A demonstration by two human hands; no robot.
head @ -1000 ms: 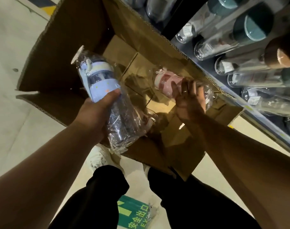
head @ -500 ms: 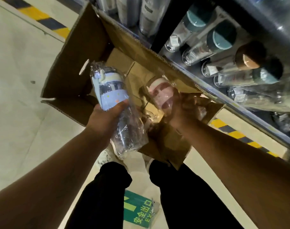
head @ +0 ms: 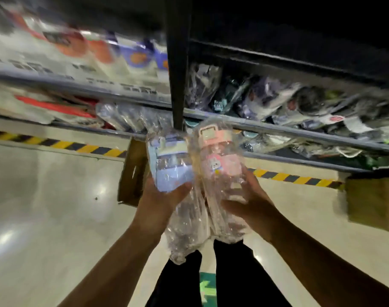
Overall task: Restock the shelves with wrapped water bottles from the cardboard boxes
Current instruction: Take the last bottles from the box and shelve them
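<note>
My left hand (head: pixel 160 202) grips a blue water bottle (head: pixel 170 167) wrapped in clear plastic. Right beside it, my right hand (head: pixel 249 202) holds a pink wrapped water bottle (head: pixel 218 165) with a cartoon print. Both bottles stand upright, side by side and touching, raised in front of the shelves (head: pixel 277 129). Loose plastic wrap hangs below both hands. The cardboard box (head: pixel 133 171) shows only as one flap behind the blue bottle, on the floor at the shelf's foot.
A dark upright post (head: pixel 178 63) splits the rack. Wrapped bottles (head: pixel 266 100) fill the right bay; boxed goods (head: pixel 78 52) blur on the left. Yellow-black tape (head: pixel 78 148) lines the floor. Another cardboard box (head: pixel 375 200) stands at the right.
Both hands have lifted their bottles out of the box and brought them together. The view has swung up from the box to the shelves.
</note>
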